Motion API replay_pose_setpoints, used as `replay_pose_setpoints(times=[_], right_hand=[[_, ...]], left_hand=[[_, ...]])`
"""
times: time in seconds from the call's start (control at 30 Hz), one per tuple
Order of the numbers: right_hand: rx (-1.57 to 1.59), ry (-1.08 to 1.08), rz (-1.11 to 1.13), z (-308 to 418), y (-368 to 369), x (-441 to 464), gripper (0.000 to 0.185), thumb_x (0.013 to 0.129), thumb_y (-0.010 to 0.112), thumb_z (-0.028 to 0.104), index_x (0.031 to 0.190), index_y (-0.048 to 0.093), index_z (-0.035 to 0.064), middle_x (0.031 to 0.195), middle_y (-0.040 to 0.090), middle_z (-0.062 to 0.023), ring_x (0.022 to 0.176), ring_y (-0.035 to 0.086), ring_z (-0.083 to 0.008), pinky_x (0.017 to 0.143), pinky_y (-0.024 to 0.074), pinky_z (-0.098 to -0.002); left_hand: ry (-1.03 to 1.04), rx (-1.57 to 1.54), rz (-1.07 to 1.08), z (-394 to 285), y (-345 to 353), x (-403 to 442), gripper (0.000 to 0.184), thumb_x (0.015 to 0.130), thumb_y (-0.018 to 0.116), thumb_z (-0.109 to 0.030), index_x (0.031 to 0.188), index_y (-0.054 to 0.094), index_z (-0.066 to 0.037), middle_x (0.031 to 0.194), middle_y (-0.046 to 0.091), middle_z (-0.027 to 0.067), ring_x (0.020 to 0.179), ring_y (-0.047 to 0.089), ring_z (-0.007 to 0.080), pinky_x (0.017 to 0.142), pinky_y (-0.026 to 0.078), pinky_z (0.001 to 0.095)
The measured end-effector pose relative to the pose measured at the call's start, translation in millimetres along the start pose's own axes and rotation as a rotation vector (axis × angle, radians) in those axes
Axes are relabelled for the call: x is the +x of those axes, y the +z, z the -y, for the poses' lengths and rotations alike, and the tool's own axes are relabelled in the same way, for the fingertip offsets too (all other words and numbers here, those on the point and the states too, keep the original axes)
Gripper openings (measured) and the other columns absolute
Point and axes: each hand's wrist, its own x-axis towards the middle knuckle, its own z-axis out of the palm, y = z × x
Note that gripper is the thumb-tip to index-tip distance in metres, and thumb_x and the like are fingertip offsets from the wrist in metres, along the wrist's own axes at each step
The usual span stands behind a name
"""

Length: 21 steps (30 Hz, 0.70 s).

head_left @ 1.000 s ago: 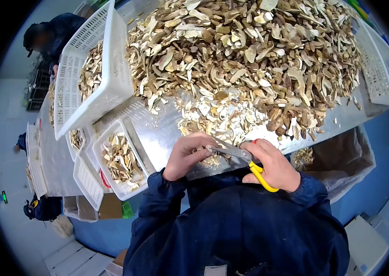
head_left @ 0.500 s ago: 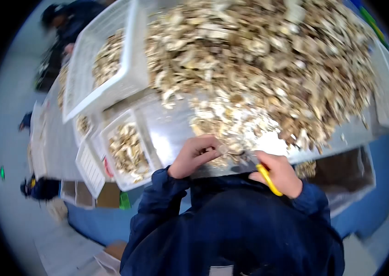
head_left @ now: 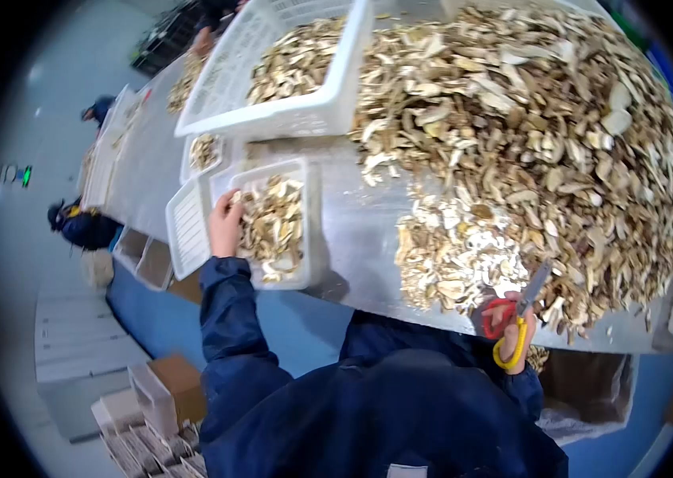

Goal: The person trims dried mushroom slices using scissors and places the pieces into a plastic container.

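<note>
My left hand reaches over the left rim of a small white basket. Its fingertips are pinched together at a small pale piece, apparently a mushroom slice; the fingers partly hide it. Dried-looking mushroom slices fill the basket below. Scissors with one red and one yellow handle are in my right hand, blades slightly apart or closed, pointing up and away. Beside the blades lies a large heap of sliced mushrooms, with paler slices spread at its near left side.
A big white crate holding slices stands behind the small basket. A white slatted basket leans at its left. Below the metal table's right edge is a lined bin. Other people are at the far left.
My left hand has moved left from the near table edge to the small basket. My right hand has lowered slightly to the right and turned the scissors upward. The view has shifted left.
</note>
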Motion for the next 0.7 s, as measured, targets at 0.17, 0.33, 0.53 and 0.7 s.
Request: replay_pose_setpoints(times=[0.17, 0.33, 0.53, 0.7], right_hand=[[0.147, -0.057, -0.07, -10, -7, -12, 0.072, 0.083, 0.062, 0.056, 0.116, 0.048, -0.0073, 0.065, 0.049, -0.0032, 0.061, 0.054, -0.0156, 0.064, 0.0508, -0.0315], [0.292, -0.079, -0.209, -25, -3, -11, 0.064, 0.087, 0.06, 0.049, 0.117, 0.046, -0.0066, 0.062, 0.049, -0.0028, 0.056, 0.052, -0.0149, 0.057, 0.0481, -0.0289], [0.277, -0.095, -0.239, -23, 0, -11, 0.065, 0.088, 0.06, 0.049, 0.119, 0.046, -0.0054, 0.063, 0.049, -0.0017, 0.056, 0.051, -0.0123, 0.055, 0.0462, -0.0263], [0.286, -0.095, -0.23, -18, 1, -10, 0.064, 0.088, 0.06, 0.048, 0.119, 0.045, -0.0056, 0.063, 0.049, -0.0017, 0.055, 0.051, -0.0124, 0.053, 0.0431, -0.025]], left_hand=[[0.724, 0.784, -0.126, -39, 40, 13, 0.033, 0.083, 0.065, -0.018, 0.113, 0.065, -0.003, 0.105, 0.065, 0.0191, 0.09, 0.062, 0.0258, 0.082, 0.047, 0.029], [0.33, 0.05, 0.474, -119, 173, -24, 0.026, 0.082, 0.066, -0.017, 0.101, 0.066, 0.0, 0.085, 0.067, 0.015, 0.072, 0.063, 0.0243, 0.069, 0.048, 0.0322], [0.531, 0.485, 0.177, -133, 263, -21, 0.039, 0.078, 0.07, -0.033, 0.09, 0.059, 0.003, 0.078, 0.063, 0.0211, 0.072, 0.061, 0.0384, 0.065, 0.048, 0.0445], [0.567, 0.364, 0.294, -120, 260, -20, 0.033, 0.075, 0.072, -0.021, 0.09, 0.054, 0.002, 0.078, 0.059, 0.0168, 0.068, 0.06, 0.03, 0.061, 0.048, 0.0388]])
